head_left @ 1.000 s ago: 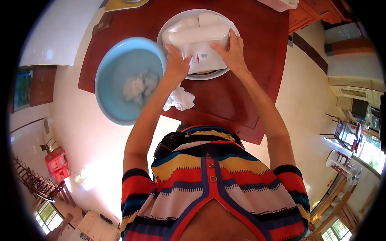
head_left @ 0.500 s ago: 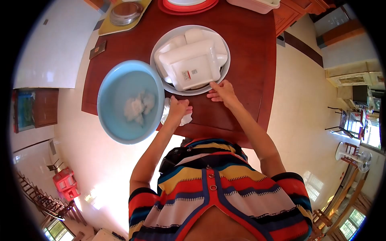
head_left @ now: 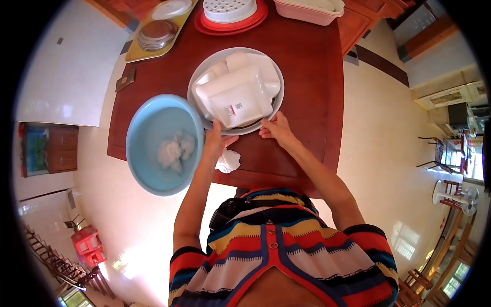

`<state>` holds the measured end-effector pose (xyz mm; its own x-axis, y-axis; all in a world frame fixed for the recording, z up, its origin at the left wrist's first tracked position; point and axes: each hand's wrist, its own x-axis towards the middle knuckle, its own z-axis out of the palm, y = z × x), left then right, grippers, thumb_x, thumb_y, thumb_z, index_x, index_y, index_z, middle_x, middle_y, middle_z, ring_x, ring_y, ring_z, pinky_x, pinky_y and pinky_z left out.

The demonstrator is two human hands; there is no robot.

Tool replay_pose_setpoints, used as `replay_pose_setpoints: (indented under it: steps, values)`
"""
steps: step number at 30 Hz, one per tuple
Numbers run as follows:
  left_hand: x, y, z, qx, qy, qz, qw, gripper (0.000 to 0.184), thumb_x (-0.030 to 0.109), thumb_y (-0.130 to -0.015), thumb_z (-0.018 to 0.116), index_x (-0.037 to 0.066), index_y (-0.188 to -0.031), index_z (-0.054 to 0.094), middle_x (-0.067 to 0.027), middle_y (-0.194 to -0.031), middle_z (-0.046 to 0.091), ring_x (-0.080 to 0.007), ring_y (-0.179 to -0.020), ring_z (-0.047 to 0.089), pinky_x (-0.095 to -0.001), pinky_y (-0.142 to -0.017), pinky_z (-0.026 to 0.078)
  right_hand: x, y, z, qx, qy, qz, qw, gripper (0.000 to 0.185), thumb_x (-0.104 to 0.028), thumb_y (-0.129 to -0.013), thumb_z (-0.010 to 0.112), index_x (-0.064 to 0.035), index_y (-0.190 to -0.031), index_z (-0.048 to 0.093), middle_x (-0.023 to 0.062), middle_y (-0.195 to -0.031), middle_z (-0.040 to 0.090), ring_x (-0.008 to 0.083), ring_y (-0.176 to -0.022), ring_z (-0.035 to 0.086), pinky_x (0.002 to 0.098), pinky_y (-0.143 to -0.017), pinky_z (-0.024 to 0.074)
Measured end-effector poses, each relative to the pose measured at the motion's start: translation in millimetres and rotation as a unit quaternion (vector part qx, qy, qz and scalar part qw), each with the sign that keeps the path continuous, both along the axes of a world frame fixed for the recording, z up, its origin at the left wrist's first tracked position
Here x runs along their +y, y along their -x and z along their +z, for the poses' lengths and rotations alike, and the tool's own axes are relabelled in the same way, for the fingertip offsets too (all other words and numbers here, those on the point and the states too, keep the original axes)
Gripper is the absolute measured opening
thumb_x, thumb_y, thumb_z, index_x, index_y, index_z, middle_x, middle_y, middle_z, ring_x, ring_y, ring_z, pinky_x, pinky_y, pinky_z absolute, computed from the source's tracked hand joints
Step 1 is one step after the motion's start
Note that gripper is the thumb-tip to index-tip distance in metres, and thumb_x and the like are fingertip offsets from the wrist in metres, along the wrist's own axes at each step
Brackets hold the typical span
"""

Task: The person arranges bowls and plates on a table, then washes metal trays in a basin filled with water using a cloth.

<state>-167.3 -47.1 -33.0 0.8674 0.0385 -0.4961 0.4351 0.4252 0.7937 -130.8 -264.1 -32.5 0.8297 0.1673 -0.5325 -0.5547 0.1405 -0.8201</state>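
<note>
Red wooden table (head_left: 312,87): the left hand (head_left: 215,142) and right hand (head_left: 276,129), apart, each grip the near rim of a white basin (head_left: 215,59) piled with white containers (head_left: 235,97), where matched holds should keep everything level, a blue basin (head_left: 137,123) alongside.

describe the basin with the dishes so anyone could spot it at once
On the dark red table, find the blue basin at left. Right of it, by the left hand and right hand, sits a round whitish basin. Unlike the blue one, it holds heaped white dishes, the top one labelled.
</note>
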Motion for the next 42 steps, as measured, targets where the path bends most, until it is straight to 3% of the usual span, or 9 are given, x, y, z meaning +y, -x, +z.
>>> replay_pose_setpoints:
  steps: [5, 10, 13, 26, 28, 42]
  values:
    - [-1.6, 1.9, 4.0, 0.004, -0.019, 0.005, 1.000, 0.065, 0.044, -0.091, 0.041, -0.002, -0.130, 0.017, -0.0218, -0.126, 0.036, -0.0396, -0.100, 0.054, -0.0477, -0.080, 0.052, -0.4, 0.4, -2.4, -0.009, 0.009, 0.007, 1.000, 0.027, -0.010, -0.083, 0.060, -0.0029, -0.084, 0.034, 0.0132, -0.072, 0.056, 0.0180, -0.057, 0.061, 0.0274, -0.046, 0.0525]
    - [-4.5, 4.3, 8.7, -0.001, 0.005, 0.005, 1.000, 0.067, 0.040, -0.091, 0.045, -0.015, -0.120, 0.022, -0.0289, -0.115, 0.042, -0.0395, -0.092, 0.058, -0.0453, -0.074, 0.055, -5.0, -4.2, -2.8, -0.013, 0.015, 0.002, 1.000, 0.025, -0.006, -0.083, 0.058, -0.0027, -0.084, 0.033, 0.0125, -0.069, 0.055, 0.0178, -0.053, 0.060, 0.0271, -0.042, 0.0512]
    - [-6.6, 4.3, 9.9, 0.021, 0.009, 0.038, 0.999, 0.065, 0.037, -0.090, 0.048, -0.018, -0.116, 0.025, -0.0304, -0.112, 0.043, -0.0394, -0.088, 0.059, -0.0442, -0.071, 0.056, -6.0, -7.7, -2.0, -0.016, 0.026, 0.011, 0.999, 0.026, -0.007, -0.083, 0.059, -0.0031, -0.084, 0.033, 0.0120, -0.069, 0.055, 0.0171, -0.053, 0.060, 0.0266, -0.042, 0.0505]
    - [3.7, -7.4, 31.0, 0.039, -0.016, -0.022, 0.999, 0.057, 0.034, -0.091, 0.047, -0.016, -0.115, 0.035, -0.0251, -0.107, 0.051, -0.0337, -0.086, 0.061, -0.0398, -0.067, 0.058, -4.5, 7.7, 1.8, -0.025, 0.014, -0.013, 1.000, 0.023, -0.009, -0.084, 0.058, -0.0033, -0.085, 0.036, 0.0128, -0.071, 0.057, 0.0157, -0.053, 0.058, 0.0261, -0.045, 0.0504]
    - [5.6, -9.8, 30.4, 0.048, -0.041, -0.052, 0.997, 0.056, 0.037, -0.093, 0.043, -0.010, -0.121, 0.035, -0.0240, -0.113, 0.050, -0.0327, -0.093, 0.059, -0.0419, -0.076, 0.055, -2.3, 14.6, 1.7, -0.027, 0.019, -0.042, 0.999, 0.023, -0.009, -0.084, 0.059, -0.0028, -0.086, 0.037, 0.0135, -0.072, 0.058, 0.0158, -0.054, 0.059, 0.0264, -0.046, 0.0507]
    - [26.8, -38.9, 44.6, 0.008, -0.070, -0.158, 0.985, 0.059, 0.036, -0.091, 0.047, -0.013, -0.121, 0.033, -0.0252, -0.114, 0.048, -0.0365, -0.090, 0.060, -0.0433, -0.073, 0.056, 31.2, 52.2, 8.0, -0.071, 0.018, -0.173, 0.982, 0.024, -0.009, -0.083, 0.060, -0.0017, -0.084, 0.037, 0.0139, -0.074, 0.058, 0.0162, -0.056, 0.059, 0.0270, -0.047, 0.0521]
